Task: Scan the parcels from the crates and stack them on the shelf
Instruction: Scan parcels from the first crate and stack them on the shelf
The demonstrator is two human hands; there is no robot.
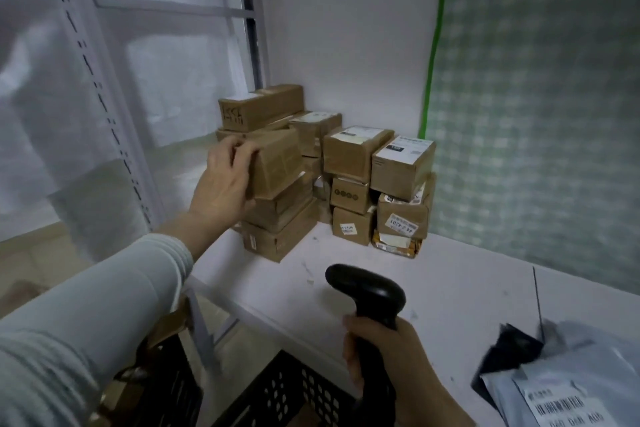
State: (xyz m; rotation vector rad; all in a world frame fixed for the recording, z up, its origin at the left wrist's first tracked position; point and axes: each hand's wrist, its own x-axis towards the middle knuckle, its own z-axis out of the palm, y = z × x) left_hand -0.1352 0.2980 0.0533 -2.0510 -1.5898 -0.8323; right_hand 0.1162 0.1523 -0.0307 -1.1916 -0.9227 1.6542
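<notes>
My left hand [225,177] grips a small brown cardboard parcel [277,163] by its near end, tilted, resting on top of the left stack of boxes [277,218] on the white shelf [433,288]. More brown parcels [381,184] are stacked in the back corner of the shelf, several with white labels. My right hand [388,357] holds a black barcode scanner [372,291] by its handle, head pointing up and left, over the shelf's front edge. A black plastic crate [294,388] sits below the shelf edge.
Grey and black poly mailer bags [554,378] with a barcode label lie at the right front of the shelf. A white perforated shelf upright [104,107] stands on the left. A second dark crate [166,374] holding brown parcels is at lower left.
</notes>
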